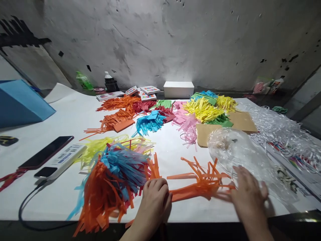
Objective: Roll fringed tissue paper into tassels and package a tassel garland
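single head-worn view, from above the near table edge [190, 217], facing forward and down, hands [156, 194] close below

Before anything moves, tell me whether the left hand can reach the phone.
Probably, but not straight across: the fringe pile and white device lie between the left hand and the phone.

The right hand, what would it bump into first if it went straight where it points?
The right hand would probably meet the clear crinkly plastic just ahead; its fingers may already touch it, but depth is unclear.
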`<state>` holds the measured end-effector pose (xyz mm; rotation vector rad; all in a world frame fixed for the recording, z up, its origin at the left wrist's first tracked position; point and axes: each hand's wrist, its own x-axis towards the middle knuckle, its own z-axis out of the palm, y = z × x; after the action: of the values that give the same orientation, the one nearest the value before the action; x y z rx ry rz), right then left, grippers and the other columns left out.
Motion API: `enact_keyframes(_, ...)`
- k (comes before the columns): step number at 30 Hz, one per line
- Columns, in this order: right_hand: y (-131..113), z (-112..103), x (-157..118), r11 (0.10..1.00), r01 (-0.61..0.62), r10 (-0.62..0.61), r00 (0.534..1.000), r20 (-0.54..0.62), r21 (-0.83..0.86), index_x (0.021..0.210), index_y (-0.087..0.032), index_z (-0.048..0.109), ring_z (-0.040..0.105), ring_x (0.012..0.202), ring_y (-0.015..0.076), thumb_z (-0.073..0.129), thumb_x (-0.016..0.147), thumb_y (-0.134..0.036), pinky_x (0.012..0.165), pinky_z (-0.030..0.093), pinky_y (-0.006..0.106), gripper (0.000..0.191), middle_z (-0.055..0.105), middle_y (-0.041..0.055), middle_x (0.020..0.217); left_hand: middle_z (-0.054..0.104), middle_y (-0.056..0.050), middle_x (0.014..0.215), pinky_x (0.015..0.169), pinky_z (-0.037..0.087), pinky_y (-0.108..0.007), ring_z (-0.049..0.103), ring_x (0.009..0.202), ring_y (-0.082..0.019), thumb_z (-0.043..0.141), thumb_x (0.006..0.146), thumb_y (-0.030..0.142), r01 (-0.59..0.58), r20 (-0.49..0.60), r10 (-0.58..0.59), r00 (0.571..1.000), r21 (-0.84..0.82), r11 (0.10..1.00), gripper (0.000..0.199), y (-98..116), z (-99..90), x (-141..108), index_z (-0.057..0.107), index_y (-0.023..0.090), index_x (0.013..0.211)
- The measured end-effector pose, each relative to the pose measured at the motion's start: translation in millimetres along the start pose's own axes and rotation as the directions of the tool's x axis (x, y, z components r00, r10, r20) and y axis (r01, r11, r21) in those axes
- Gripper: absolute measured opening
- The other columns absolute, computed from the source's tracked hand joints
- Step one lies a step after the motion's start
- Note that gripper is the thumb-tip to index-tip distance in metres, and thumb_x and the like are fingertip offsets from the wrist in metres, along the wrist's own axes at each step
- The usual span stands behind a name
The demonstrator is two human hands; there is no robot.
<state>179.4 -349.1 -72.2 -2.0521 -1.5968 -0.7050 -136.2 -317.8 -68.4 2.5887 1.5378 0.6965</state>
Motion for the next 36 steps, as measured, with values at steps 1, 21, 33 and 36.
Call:
enact_keyframes(1,12.9,-5.4,2.6,0.997,-0.046,0.046,0.999,-0.013,-0.062,0.122,-0.015,0.057,0.065,0.1,0.04,0.049,0.086,-0.018,0.093,0.04,0.071,0.037,0.063,0.0218,0.125,0.067,-0.004,0.089,0.084,0.044,-0.045,0.061,0.083,-0.023,0.059,0.083,0.009,0.001,-0.004,-0.001,1.0,-0.001,1.0,0.013,0.0,0.1,-0.1,0.059,0.019,0.076)
enact_keyframes(21,-106.0,-14.4,-27.9,0.573,0.455,-0.569,0.819,-0.068,0.681,0.087,-0.018,0.061,0.056,0.074,0.0185,0.042,0.097,-0.007,0.069,0.045,0.031,0.024,0.06,0.0035,0.079,0.071,0.0,0.097,0.107,0.028,-0.05,0.059,0.098,-0.023,0.063,0.088,0.01,-0.274,-0.098,0.265,0.959,-0.101,0.956,0.017,1.8,-2.1,-3.2,0.064,0.026,0.093)
enact_keyframes(33,-114.5,-14.9,-24.8,0.591,0.452,-0.567,0.822,-0.054,0.668,0.086,-0.018,0.06,0.05,0.073,0.0187,0.044,0.099,-0.014,0.07,0.036,0.032,0.021,0.059,0.003,0.08,0.07,0.0,0.092,0.104,0.035,-0.043,0.061,0.09,-0.018,0.059,0.088,0.007,-0.307,-0.147,0.287,0.947,-0.147,0.94,0.016,0.3,1.2,1.7,0.063,0.023,0.088)
enact_keyframes(36,-117.9,-15.2,-28.1,0.575,0.496,-0.596,0.799,-0.082,0.65,0.088,-0.018,0.06,0.047,0.071,0.0188,0.044,0.1,-0.015,0.07,0.033,0.033,0.021,0.059,0.0024,0.078,0.069,-0.001,0.088,0.098,0.038,-0.041,0.059,0.086,-0.018,0.062,0.091,0.014,-0.329,-0.184,0.297,0.937,-0.177,0.928,0.012,-1.2,5.3,-0.7,0.065,0.023,0.084)
